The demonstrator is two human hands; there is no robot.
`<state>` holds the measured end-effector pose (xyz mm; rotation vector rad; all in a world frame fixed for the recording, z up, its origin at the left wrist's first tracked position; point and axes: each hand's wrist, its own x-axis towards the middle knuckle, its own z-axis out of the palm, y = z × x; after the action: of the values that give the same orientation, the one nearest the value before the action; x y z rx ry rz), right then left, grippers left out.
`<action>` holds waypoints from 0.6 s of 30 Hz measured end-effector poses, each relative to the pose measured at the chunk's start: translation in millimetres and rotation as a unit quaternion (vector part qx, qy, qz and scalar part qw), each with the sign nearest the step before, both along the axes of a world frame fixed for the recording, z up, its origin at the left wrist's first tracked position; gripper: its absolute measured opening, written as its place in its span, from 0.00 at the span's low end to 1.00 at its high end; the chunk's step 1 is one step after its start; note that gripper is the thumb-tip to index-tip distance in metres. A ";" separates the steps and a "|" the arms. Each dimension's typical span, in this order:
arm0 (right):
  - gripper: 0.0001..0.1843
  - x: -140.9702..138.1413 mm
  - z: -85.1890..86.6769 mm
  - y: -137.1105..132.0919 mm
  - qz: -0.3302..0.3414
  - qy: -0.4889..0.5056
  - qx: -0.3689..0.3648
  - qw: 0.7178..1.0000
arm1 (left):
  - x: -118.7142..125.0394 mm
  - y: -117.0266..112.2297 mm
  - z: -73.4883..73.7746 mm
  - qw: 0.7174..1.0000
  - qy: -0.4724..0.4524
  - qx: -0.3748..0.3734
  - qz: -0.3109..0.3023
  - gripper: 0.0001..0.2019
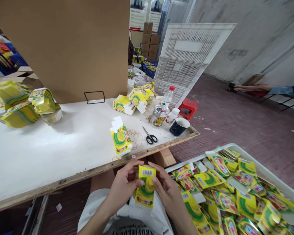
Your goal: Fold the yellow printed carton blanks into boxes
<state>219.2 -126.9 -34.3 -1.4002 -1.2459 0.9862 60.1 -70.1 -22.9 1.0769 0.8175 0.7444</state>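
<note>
Between my two hands, above my lap, is a small yellow and green printed carton [146,191] with a barcode near its upper end. The fingers of my left hand [127,181] close on its left side, thumb across the front. On the opposite edge, my right hand [168,189] grips it with the thumb near the barcode. Its upper end lies partly behind my fingers. Just beyond, on the white table [75,140], lies another carton [121,138] with white flaps sticking up. Rubber bands [134,137] and black-handled scissors [151,138] are beside it.
At my right stands a white tray [232,146] heaped with flat cartons. The table's right end holds a dark mug [179,126], a clear jar [159,116] and a red-capped bottle [169,94]. Bundled cartons [45,104] sit at left. A brown cardboard panel [83,49] rises behind.
</note>
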 end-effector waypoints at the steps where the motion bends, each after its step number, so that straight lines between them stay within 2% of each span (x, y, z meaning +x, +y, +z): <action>1: 0.19 1.8 0.7 -0.3 -0.009 0.003 0.003 1.000 | 1.0 -1.4 0.1 1.000 0.007 0.005 -0.001 0.24; 4: 0.18 24.7 5.7 -7.6 -0.049 -0.059 0.001 0.997 | -0.8 -2.0 1.3 0.996 0.054 0.073 -0.013 0.22; 6: 0.17 57.4 11.2 -19.3 -0.082 -0.176 -0.005 0.981 | -8.4 6.6 2.2 0.975 0.118 0.186 0.031 0.21; 7: 0.16 76.3 14.1 -26.4 -0.107 -0.259 -0.003 0.960 | -13.9 14.2 1.7 0.951 0.163 0.253 0.071 0.22; 9: 0.18 109.1 18.5 -39.8 -0.144 -0.392 -0.004 0.909 | -26.2 33.6 -2.5 0.878 0.266 0.368 0.152 0.27; 10: 0.20 119.1 19.8 -44.4 -0.155 -0.416 -0.006 0.896 | -31.9 43.6 -6.4 0.843 0.314 0.401 0.171 0.30; 11: 0.20 123.1 20.3 -46.7 -0.144 -0.416 -0.014 0.898 | -37.0 52.6 -11.1 0.818 0.351 0.423 0.171 0.32; 13: 0.18 113.4 19.3 -43.5 -0.112 -0.370 -0.024 0.922 | -44.5 65.0 -20.7 0.790 0.396 0.443 0.149 0.27; 15: 0.16 87.3 16.4 -30.8 -0.067 -0.299 -0.037 0.951 | -48.7 68.7 -27.2 0.782 0.409 0.450 0.136 0.18; 18: 0.14 43.2 10.0 -2.6 -0.032 -0.203 -0.050 0.977 | -50.2 62.5 -28.2 0.777 0.409 0.458 0.139 0.16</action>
<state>262.4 -129.5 -24.2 -1.7714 -1.4487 0.7471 9.9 -7.5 -51.1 2.2949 1.4302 0.9591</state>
